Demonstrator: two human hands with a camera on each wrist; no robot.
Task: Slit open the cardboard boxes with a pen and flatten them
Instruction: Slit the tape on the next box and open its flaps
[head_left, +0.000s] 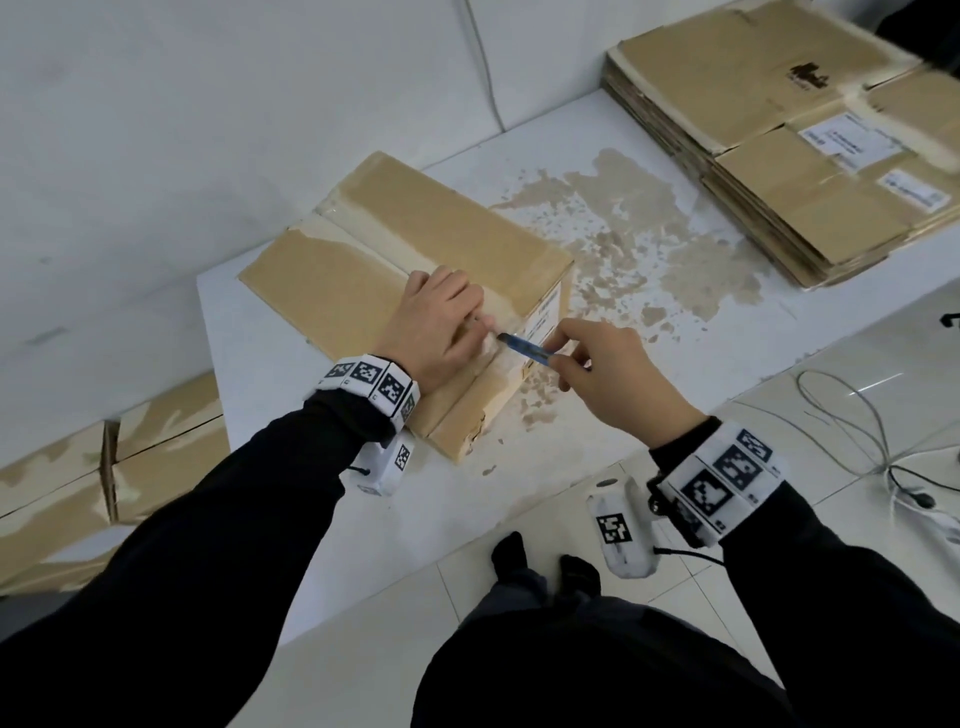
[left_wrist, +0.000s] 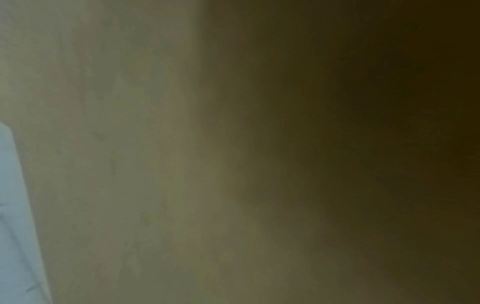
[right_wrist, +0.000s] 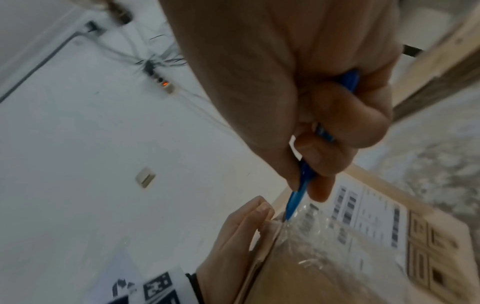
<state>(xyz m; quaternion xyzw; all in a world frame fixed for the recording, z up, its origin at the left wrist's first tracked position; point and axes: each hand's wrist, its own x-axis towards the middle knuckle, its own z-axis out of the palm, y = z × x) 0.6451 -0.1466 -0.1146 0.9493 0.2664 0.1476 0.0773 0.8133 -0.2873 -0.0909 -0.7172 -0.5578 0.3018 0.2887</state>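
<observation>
Your right hand (head_left: 608, 379) pinched the blue pen (head_left: 524, 349) at the crinkly, slippery tape (right_wrist: 306, 232), your left hand (head_left: 441, 322) lay flat-fingered on the stiff, probably light cardboard box (head_left: 415, 223) near the desk's (head_left: 519, 493) front edge.

Packing or storage room: flattened cardboard stack (head_left: 810, 150), worn white table (head_left: 649, 291), tiled floor (head_left: 857, 384).

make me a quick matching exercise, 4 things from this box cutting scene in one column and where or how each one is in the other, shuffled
Things:
1. pen
2. left hand
3. flattened boxes
4. shipping label

States:
A. stacked at the table's far right
B. stuck on the box's side
C. resting on top of the box
D. gripped in the right hand, tip at the taped seam

Pairs: 1-D, 2-C, 3-A, 4-B
</observation>
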